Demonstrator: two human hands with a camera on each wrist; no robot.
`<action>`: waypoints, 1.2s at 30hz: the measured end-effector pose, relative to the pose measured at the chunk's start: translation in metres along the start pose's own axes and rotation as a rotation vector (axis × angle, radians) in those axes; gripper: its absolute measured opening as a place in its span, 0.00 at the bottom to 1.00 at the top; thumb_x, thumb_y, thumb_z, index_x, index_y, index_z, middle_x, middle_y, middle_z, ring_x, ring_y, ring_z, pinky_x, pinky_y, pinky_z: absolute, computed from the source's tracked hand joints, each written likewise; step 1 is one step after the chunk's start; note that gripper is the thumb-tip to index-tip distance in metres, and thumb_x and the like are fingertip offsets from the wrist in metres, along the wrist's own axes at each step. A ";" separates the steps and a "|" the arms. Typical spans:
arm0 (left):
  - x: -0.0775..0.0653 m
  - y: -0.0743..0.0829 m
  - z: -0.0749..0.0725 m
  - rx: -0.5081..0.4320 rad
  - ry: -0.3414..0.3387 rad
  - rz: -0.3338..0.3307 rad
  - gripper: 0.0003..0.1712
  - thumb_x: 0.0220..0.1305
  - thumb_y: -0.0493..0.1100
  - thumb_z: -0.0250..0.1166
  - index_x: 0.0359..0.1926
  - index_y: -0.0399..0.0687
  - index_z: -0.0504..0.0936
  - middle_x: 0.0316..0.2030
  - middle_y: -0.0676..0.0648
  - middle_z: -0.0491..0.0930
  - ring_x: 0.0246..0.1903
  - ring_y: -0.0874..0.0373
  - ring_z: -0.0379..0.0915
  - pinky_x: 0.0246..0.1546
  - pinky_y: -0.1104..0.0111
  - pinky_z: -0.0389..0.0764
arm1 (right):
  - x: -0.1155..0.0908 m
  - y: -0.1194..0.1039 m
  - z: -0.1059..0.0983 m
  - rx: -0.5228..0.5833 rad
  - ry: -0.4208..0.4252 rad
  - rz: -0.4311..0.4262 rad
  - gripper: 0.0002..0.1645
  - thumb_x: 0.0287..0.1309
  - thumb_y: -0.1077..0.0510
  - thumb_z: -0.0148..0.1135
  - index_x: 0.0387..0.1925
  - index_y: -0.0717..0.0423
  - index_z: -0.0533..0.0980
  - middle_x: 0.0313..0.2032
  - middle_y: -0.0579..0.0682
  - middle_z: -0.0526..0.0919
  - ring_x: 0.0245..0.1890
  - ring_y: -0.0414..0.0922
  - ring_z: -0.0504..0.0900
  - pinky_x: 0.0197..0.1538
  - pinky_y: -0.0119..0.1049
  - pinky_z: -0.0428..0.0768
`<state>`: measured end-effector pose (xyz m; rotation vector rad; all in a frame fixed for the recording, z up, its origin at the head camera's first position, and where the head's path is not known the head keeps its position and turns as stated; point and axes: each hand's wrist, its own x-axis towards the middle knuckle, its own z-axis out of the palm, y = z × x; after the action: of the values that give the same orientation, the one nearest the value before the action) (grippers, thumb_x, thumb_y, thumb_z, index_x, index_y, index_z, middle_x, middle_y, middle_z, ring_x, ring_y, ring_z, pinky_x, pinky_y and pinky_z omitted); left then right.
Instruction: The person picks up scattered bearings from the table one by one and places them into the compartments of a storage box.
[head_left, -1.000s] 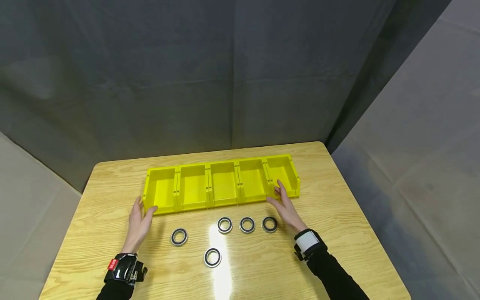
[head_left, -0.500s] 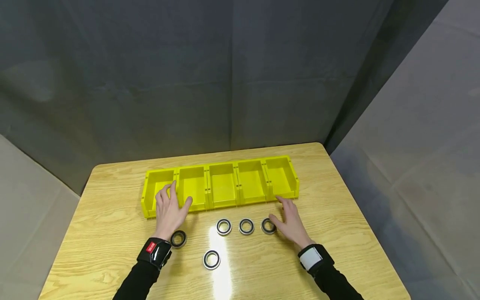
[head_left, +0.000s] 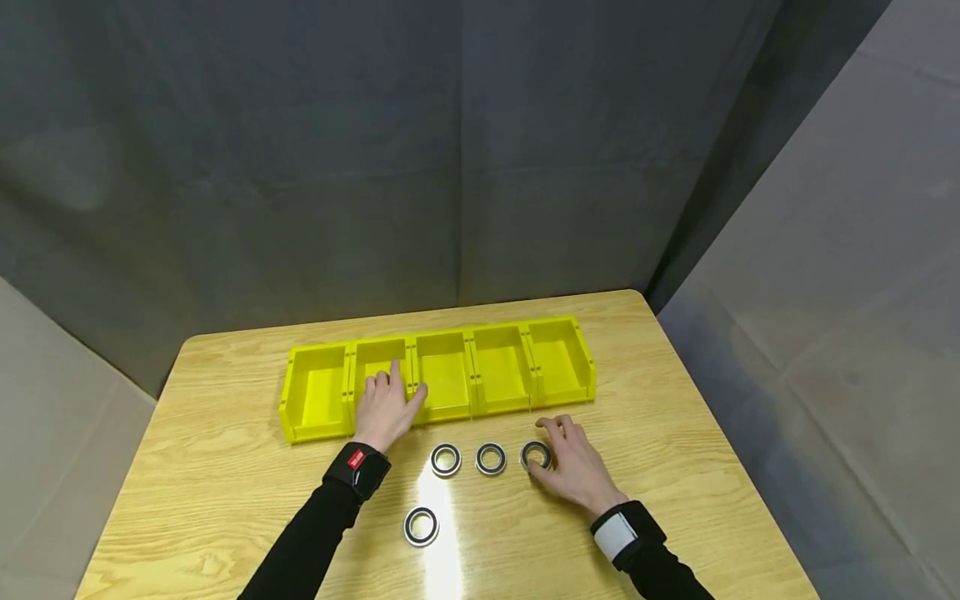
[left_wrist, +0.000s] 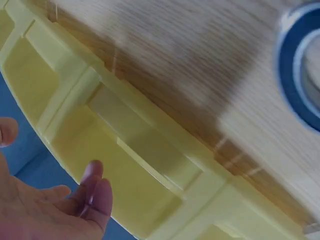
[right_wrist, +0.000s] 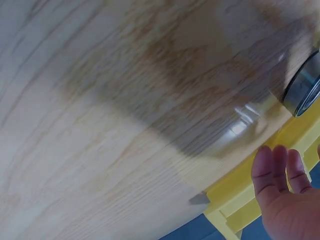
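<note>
Fingers loosely spread: left hand over yellow bins, right hand at ring.

A pale wood-grained table with rounded far corners carries a long bright-yellow tray of five open compartments. On the tabletop along the tray's near side, three round black-and-silver rings sit in a row; a fourth ring lies farther from it.

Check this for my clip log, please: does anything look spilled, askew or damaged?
Nothing looks spilled or damaged. Mildly odd: one black-and-silver round metal ring lies nearer the camera, out of line with three matching rings before the yellow plastic five-compartment bin.
</note>
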<state>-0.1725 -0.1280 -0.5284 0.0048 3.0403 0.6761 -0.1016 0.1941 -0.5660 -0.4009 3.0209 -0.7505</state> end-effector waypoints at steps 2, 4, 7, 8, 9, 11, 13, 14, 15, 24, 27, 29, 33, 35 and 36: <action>0.003 0.003 0.003 0.001 0.000 0.001 0.47 0.71 0.63 0.52 0.76 0.33 0.55 0.59 0.23 0.72 0.59 0.30 0.68 0.57 0.46 0.75 | -0.001 -0.001 0.001 0.002 -0.020 -0.004 0.37 0.52 0.44 0.71 0.62 0.51 0.72 0.52 0.53 0.73 0.46 0.49 0.74 0.41 0.43 0.77; 0.007 0.006 0.005 0.003 -0.007 -0.003 0.47 0.71 0.62 0.52 0.77 0.35 0.52 0.59 0.23 0.72 0.59 0.30 0.69 0.55 0.46 0.77 | -0.001 -0.002 0.002 0.001 -0.044 -0.002 0.36 0.52 0.45 0.71 0.62 0.50 0.73 0.52 0.53 0.73 0.46 0.48 0.75 0.41 0.44 0.78; 0.011 0.009 0.008 0.026 -0.023 -0.002 0.47 0.73 0.60 0.51 0.79 0.39 0.47 0.57 0.24 0.73 0.54 0.32 0.72 0.50 0.48 0.78 | -0.001 -0.004 0.004 0.002 -0.068 -0.005 0.35 0.52 0.46 0.71 0.61 0.49 0.73 0.52 0.52 0.73 0.46 0.47 0.76 0.41 0.44 0.79; 0.012 0.010 0.009 0.041 -0.032 -0.002 0.47 0.73 0.60 0.51 0.80 0.40 0.45 0.57 0.25 0.73 0.53 0.32 0.72 0.49 0.48 0.79 | -0.001 -0.005 0.005 0.000 -0.073 -0.010 0.35 0.52 0.46 0.71 0.61 0.49 0.73 0.52 0.52 0.73 0.46 0.47 0.76 0.40 0.43 0.79; 0.012 0.011 0.010 0.052 -0.036 0.000 0.46 0.74 0.59 0.50 0.80 0.42 0.44 0.56 0.25 0.74 0.52 0.33 0.73 0.47 0.48 0.79 | -0.001 -0.006 0.005 -0.003 -0.075 -0.017 0.34 0.51 0.47 0.71 0.61 0.49 0.74 0.51 0.52 0.73 0.45 0.46 0.76 0.39 0.42 0.79; 0.014 0.012 0.013 0.078 -0.038 0.005 0.44 0.75 0.57 0.50 0.81 0.43 0.44 0.55 0.26 0.75 0.49 0.33 0.74 0.45 0.49 0.79 | 0.000 -0.008 0.005 -0.006 -0.077 -0.030 0.33 0.50 0.49 0.71 0.60 0.49 0.74 0.49 0.51 0.74 0.43 0.45 0.76 0.36 0.40 0.78; 0.015 0.013 0.015 0.104 -0.037 0.011 0.42 0.75 0.54 0.49 0.81 0.44 0.45 0.54 0.27 0.76 0.48 0.33 0.75 0.44 0.48 0.80 | 0.001 -0.009 0.005 -0.018 -0.083 -0.041 0.33 0.50 0.49 0.70 0.59 0.49 0.74 0.47 0.50 0.73 0.40 0.43 0.75 0.34 0.38 0.76; 0.015 0.014 0.016 0.117 -0.036 0.014 0.41 0.75 0.53 0.49 0.80 0.44 0.46 0.54 0.27 0.77 0.48 0.33 0.76 0.43 0.48 0.80 | 0.002 -0.009 0.006 -0.025 -0.086 -0.047 0.33 0.49 0.49 0.70 0.59 0.49 0.74 0.46 0.50 0.73 0.38 0.42 0.74 0.33 0.37 0.75; 0.016 0.014 0.017 0.129 -0.031 0.018 0.40 0.75 0.51 0.50 0.80 0.44 0.47 0.52 0.28 0.78 0.47 0.33 0.76 0.42 0.49 0.80 | 0.002 -0.009 0.007 -0.031 -0.091 -0.052 0.33 0.49 0.49 0.70 0.59 0.49 0.74 0.46 0.50 0.73 0.37 0.41 0.74 0.32 0.36 0.75; 0.020 0.015 0.023 0.224 -0.047 0.048 0.41 0.74 0.47 0.52 0.80 0.40 0.46 0.45 0.30 0.80 0.42 0.37 0.78 0.38 0.52 0.80 | 0.005 -0.011 0.008 -0.062 -0.119 -0.071 0.32 0.48 0.52 0.69 0.58 0.50 0.74 0.43 0.49 0.72 0.32 0.41 0.71 0.27 0.34 0.69; 0.021 0.014 0.024 0.230 -0.054 0.054 0.43 0.73 0.47 0.53 0.80 0.39 0.45 0.43 0.31 0.80 0.41 0.38 0.77 0.38 0.53 0.80 | 0.006 -0.011 0.008 -0.072 -0.127 -0.066 0.31 0.49 0.52 0.69 0.57 0.50 0.75 0.42 0.48 0.72 0.31 0.41 0.70 0.27 0.34 0.69; 0.021 0.014 0.024 0.228 -0.053 0.059 0.43 0.73 0.46 0.54 0.80 0.39 0.44 0.42 0.31 0.80 0.40 0.38 0.77 0.38 0.53 0.79 | 0.006 -0.011 0.009 -0.084 -0.131 -0.068 0.30 0.48 0.53 0.69 0.56 0.50 0.75 0.41 0.48 0.71 0.31 0.41 0.70 0.27 0.34 0.68; 0.021 0.013 0.024 0.224 -0.045 0.071 0.43 0.73 0.46 0.54 0.79 0.37 0.44 0.41 0.31 0.80 0.39 0.38 0.77 0.38 0.53 0.79 | 0.006 -0.010 0.010 -0.106 -0.137 -0.074 0.29 0.48 0.54 0.68 0.55 0.50 0.76 0.40 0.48 0.71 0.30 0.41 0.69 0.28 0.35 0.69; 0.020 0.013 0.023 0.221 -0.040 0.076 0.43 0.73 0.45 0.54 0.79 0.37 0.45 0.40 0.31 0.80 0.38 0.39 0.77 0.37 0.54 0.79 | 0.006 -0.010 0.010 -0.107 -0.139 -0.075 0.28 0.48 0.54 0.68 0.54 0.51 0.76 0.40 0.48 0.71 0.30 0.42 0.69 0.28 0.35 0.68; 0.020 0.013 0.023 0.219 -0.038 0.078 0.43 0.73 0.45 0.55 0.79 0.37 0.45 0.39 0.31 0.80 0.37 0.39 0.77 0.37 0.54 0.79 | 0.007 -0.010 0.010 -0.108 -0.140 -0.076 0.28 0.48 0.54 0.68 0.53 0.51 0.76 0.40 0.48 0.70 0.30 0.42 0.69 0.28 0.35 0.68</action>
<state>-0.1922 -0.1058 -0.5441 0.1398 3.0734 0.3388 -0.1050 0.1792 -0.5702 -0.5482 2.9364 -0.5386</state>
